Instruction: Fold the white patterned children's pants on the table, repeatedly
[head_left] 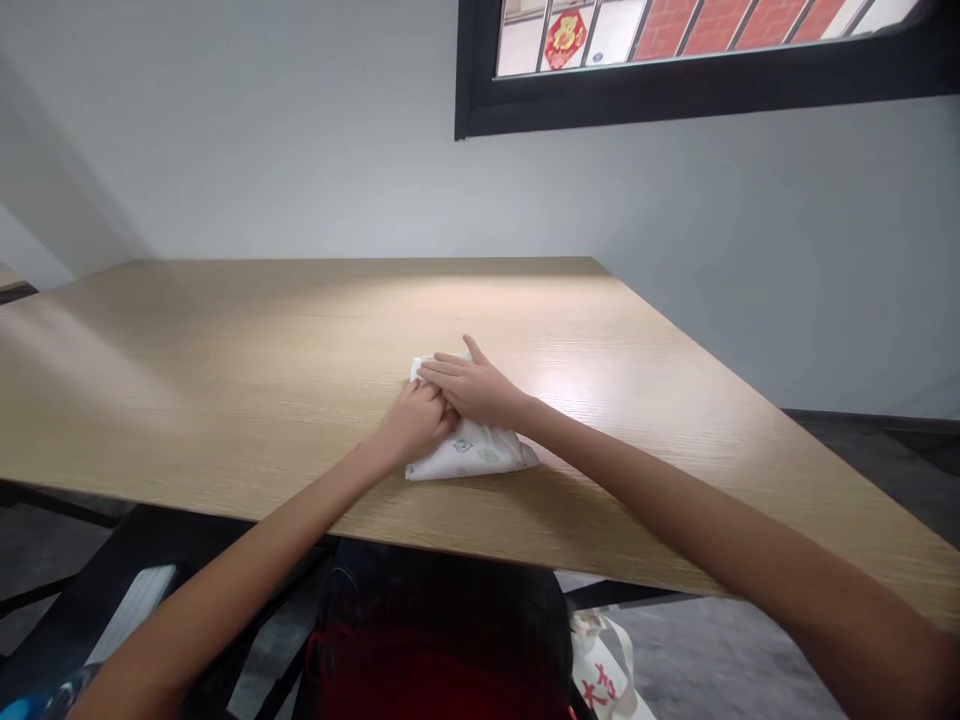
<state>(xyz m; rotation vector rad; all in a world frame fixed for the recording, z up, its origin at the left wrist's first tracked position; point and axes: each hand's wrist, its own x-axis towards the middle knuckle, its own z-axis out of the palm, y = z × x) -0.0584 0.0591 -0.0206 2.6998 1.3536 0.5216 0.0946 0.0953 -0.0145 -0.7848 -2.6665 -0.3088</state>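
A soft white bundle [469,452], printed with small green and dark figures, lies on the wooden table near its front edge. It looks like a folded diaper, though the hands cover its upper part. My left hand [421,420] is closed with curled fingers on the bundle's left side, gripping it. Across the top rests my right hand [474,387], its fingers stretched out flat and its thumb lifted away. The right palm partly overlaps the left fingertips, so their exact hold is hidden.
The light wooden table [262,370] reaches back to a grey wall [300,130]. A dark-framed window [652,90] is at the upper right. Below the front edge are a dark bench [67,615] at left and a white bag with red writing [602,670].
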